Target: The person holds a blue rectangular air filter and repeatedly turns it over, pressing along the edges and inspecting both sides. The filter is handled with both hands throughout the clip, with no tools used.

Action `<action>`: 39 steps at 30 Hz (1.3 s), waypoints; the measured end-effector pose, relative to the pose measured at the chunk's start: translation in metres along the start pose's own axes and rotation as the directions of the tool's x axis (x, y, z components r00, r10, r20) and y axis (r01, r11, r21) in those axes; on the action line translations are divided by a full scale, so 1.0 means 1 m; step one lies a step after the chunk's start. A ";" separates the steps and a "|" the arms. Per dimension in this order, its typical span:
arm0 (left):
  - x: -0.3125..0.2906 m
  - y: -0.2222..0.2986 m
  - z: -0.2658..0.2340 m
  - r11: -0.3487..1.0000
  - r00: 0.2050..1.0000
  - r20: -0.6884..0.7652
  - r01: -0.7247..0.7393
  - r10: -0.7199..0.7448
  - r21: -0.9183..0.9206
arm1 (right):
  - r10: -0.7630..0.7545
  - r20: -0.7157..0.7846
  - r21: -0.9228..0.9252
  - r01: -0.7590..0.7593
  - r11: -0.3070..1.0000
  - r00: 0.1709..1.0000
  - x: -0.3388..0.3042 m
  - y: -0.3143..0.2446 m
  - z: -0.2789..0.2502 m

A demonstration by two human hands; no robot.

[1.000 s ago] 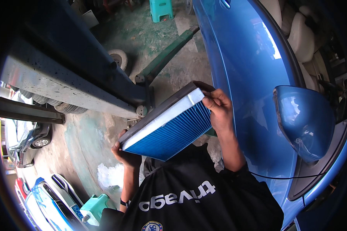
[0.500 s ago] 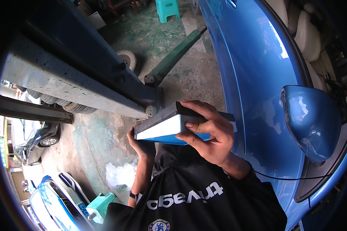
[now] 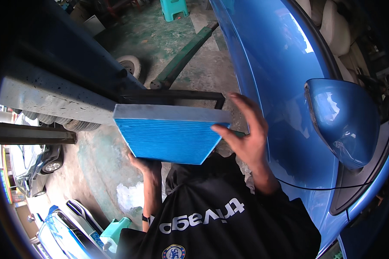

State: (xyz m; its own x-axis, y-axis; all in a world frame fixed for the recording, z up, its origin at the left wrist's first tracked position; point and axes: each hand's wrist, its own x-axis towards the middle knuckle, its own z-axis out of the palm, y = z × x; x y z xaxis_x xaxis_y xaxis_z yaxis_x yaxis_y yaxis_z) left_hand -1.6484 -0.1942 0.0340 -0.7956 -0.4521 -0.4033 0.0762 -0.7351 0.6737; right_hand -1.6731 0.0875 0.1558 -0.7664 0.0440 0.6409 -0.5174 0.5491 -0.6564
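A flat air filter (image 3: 168, 136) with blue pleats and a pale grey border is held up before my chest, its blue face tilted towards me. Behind its upper edge shows a black rectangular frame (image 3: 173, 93), with a gap between the two at the top. My left hand (image 3: 145, 163) supports the filter from below at its lower left corner; most of its fingers are hidden behind. At the right end, my right hand (image 3: 250, 131) has its fingers spread. Its thumb lies against the filter's right edge, and the forefinger points up beside the frame's corner.
A blue car door (image 3: 263, 64) with a side mirror (image 3: 343, 123) stands close on my right. At left rises a grey lift post (image 3: 60, 93), with a green lift arm (image 3: 183, 58) beyond. A wheel (image 3: 129, 65), a turquoise stool (image 3: 174, 9) and a green container (image 3: 115, 233) are around.
The filter has tipped so its blue pleated face shows, and the black frame now stands apart behind it. My right hand's fingers have spread from the corner they gripped. The view has shifted slightly.
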 end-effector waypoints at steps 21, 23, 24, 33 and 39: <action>0.012 0.000 -0.008 0.932 0.889 0.365 0.155 -0.276 0.327 | 0.453 0.658 0.587 -0.787 0.192 0.601 -0.030 0.084 0.026; 0.019 0.006 0.008 0.921 0.882 0.373 0.150 -0.290 0.360 | 0.393 0.687 0.564 -0.790 0.243 0.611 -0.029 0.088 0.025; 0.023 0.008 0.016 0.939 0.838 0.472 0.129 -0.276 0.320 | 0.365 0.698 0.553 -0.788 0.271 0.616 -0.029 0.088 0.026; 0.046 0.014 0.061 0.938 0.850 0.455 0.119 -0.266 0.327 | 0.447 0.438 0.588 -0.624 0.515 0.780 -0.033 0.073 0.033; 0.047 0.017 0.071 0.935 0.854 0.408 0.223 -0.324 0.276 | 0.521 0.298 0.558 -0.589 0.585 0.799 -0.045 0.053 0.034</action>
State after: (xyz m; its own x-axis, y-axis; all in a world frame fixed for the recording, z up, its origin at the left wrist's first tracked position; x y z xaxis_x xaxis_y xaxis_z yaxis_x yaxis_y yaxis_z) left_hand -1.7270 -0.1926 0.0707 -0.9489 0.0583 -0.3100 -0.2721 -0.6483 0.7111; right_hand -1.6793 0.0864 0.0782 -0.9960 0.0726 0.0513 -0.0630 -0.1702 -0.9834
